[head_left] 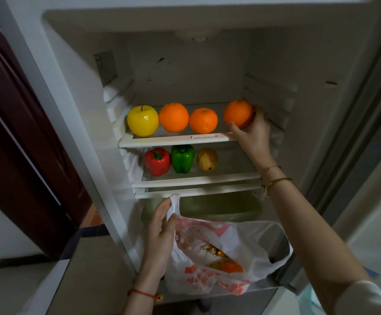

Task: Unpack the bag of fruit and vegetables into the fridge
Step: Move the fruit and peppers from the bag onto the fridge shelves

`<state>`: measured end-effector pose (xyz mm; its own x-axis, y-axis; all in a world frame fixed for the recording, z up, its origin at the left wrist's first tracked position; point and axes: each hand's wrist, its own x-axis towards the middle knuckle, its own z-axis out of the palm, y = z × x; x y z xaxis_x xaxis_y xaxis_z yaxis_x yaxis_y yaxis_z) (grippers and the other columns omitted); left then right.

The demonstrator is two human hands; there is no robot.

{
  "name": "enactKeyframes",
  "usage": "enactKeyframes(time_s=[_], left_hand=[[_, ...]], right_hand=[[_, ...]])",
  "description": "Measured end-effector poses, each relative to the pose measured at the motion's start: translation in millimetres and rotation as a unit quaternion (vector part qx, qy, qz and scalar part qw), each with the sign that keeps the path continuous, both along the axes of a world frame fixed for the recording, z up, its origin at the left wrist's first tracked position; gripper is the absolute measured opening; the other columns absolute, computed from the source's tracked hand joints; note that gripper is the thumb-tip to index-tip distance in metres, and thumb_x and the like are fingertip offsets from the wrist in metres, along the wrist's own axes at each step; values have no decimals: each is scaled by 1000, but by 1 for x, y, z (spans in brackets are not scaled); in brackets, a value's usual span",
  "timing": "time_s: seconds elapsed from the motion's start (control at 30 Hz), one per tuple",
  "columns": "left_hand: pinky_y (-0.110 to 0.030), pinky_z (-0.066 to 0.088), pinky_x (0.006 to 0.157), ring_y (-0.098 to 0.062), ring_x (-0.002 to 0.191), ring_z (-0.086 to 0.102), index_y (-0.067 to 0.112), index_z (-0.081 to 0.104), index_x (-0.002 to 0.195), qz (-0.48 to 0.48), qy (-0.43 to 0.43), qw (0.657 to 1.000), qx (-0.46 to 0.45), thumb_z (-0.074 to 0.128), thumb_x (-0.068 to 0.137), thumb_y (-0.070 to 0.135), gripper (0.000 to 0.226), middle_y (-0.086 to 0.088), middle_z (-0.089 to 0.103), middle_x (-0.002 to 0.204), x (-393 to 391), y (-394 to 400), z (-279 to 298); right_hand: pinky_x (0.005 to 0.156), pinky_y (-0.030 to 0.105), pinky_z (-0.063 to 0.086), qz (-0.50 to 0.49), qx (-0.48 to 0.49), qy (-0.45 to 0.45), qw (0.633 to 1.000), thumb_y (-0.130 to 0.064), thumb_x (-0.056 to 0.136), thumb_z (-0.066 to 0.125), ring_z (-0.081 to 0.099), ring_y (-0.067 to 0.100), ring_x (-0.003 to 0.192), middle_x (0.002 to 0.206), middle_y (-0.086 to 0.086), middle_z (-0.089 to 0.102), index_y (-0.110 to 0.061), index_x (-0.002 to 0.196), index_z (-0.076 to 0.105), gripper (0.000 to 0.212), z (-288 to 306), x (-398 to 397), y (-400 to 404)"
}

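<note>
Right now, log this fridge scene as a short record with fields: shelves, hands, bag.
upper shelf: yellow apple, two oranges standing free, third orange at the right end
lower shelf: red pepper, green pepper, pear
right hand: fingers around the third orange at shelf level
left hand: gripping a handle of the plastic bag
bag contents: at least one orange fruit and something gold-wrapped, rest unclear
</note>
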<state>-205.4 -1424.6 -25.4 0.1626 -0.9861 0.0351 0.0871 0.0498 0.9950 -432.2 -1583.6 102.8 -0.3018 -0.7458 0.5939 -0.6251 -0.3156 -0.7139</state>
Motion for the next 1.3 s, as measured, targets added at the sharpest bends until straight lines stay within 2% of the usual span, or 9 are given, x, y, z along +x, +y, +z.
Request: enactKeyframes(time_s=[0.27,0.4,0.53,0.67,0.87,0.97,1.07,1.13,1.3], left_hand=[[-68,39,100,-55,125,42,58,55,111,2,-14,1000,-13,52,97,15,46,7,53,139,1,6,-1],[-42,52,96,-32,110,60,44,50,120,-4,-30,999,-26,49,98,13,38,12,51,136,-1,15,5],[-62,47,95,-54,114,50,46,52,126,-19,-45,998,-27,51,98,16,41,1,55,136,0,21,0],[-38,53,70,-32,76,64,28,49,137,-53,-49,997,-28,51,97,12,42,7,70,101,0,29,-4],[-45,49,57,-20,51,52,32,49,135,-91,-51,994,-30,51,98,14,41,-6,59,65,-2,40,-5],[-43,49,55,-21,49,51,30,47,137,-102,-51,993,-27,50,98,12,43,-8,56,60,-2,44,-6],[-33,46,49,-21,47,48,31,46,137,-105,-44,993,-23,48,99,9,44,-7,51,53,-1,48,-8],[-31,45,49,-22,46,48,34,47,135,-107,-39,993,-22,48,99,10,43,-6,50,52,-1,50,-9],[-34,45,54,-20,47,48,31,46,137,-115,-46,992,-24,47,100,11,42,-2,51,51,-2,53,-8]], right_hand=[[94,28,42,19,41,-25,999,-37,80,77,52,25,124,136,13,52,-7,139,38,77,3,-4,6],[108,28,38,-8,5,-60,998,-37,87,69,46,20,131,141,11,48,-8,143,33,74,-1,-2,41],[70,22,50,-9,-65,2,998,-31,91,66,62,14,77,88,4,64,-11,99,57,23,-39,-1,87],[53,16,42,131,116,157,972,-29,89,66,54,3,52,59,-9,58,-17,72,60,23,-119,1,116],[90,31,52,182,443,362,800,-54,86,57,61,14,86,95,-4,66,-20,102,66,39,-223,6,140],[94,35,50,233,505,358,750,-39,90,53,55,18,94,114,6,62,-19,114,57,31,-241,8,147],[85,42,56,171,466,395,773,-45,90,29,64,32,103,121,15,62,-19,131,49,52,-272,5,146],[59,43,61,181,493,389,757,-49,85,47,71,36,83,104,16,68,-22,123,51,47,-291,-2,149],[106,43,39,188,432,474,744,-65,86,48,41,33,131,147,11,39,-26,148,32,75,-289,-6,148]])
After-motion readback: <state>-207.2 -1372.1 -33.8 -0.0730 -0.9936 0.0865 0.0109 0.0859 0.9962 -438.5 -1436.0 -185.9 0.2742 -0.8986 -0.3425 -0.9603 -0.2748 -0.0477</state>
